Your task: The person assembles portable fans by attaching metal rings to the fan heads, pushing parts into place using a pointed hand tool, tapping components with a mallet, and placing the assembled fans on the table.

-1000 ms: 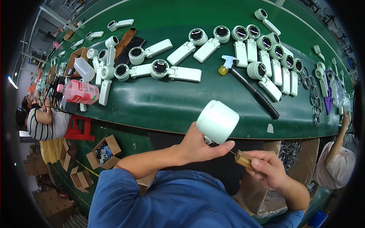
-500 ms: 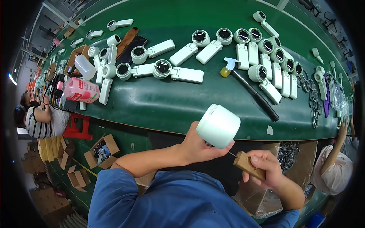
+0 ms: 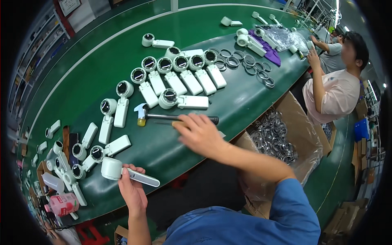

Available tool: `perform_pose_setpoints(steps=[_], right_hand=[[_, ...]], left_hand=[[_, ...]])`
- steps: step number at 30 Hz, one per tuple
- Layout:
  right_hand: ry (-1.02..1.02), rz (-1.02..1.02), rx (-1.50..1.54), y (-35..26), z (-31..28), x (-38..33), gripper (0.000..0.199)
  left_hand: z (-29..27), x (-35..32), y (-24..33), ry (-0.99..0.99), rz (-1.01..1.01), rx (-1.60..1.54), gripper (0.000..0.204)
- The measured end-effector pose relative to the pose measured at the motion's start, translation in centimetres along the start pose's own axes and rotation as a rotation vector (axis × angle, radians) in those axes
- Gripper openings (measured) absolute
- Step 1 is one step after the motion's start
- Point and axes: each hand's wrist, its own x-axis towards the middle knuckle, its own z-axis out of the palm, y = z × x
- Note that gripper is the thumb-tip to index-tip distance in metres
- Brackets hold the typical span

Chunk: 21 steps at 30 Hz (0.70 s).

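Printed marks stand on the pink bottle at the left end of the table: its label has red patches with small characters. A framed sheet on the far wall carries lines too small to read. The wearer's blue shirt shows faint dark lettering, also illegible.

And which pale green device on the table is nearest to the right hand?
The device just beyond the hammer, its handle pointing right; the others lie farther from the right hand.
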Motion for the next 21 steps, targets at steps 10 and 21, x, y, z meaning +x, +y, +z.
perform_pose_setpoints(steps=[10, 21], right_hand=[[-0.59, 0.343, 0.857, -8.0, -0.2, -0.4, 0.064], [-0.496, 0.293, 0.694, 0.3, -2.6, -0.7, 0.044]], left_hand=[[3.8, 1.8, -4.0, 0.249, 0.249, 0.244, 0.04], [0.9, 9.1, -2.9, -0.407, 0.583, 1.077, 0.039]])
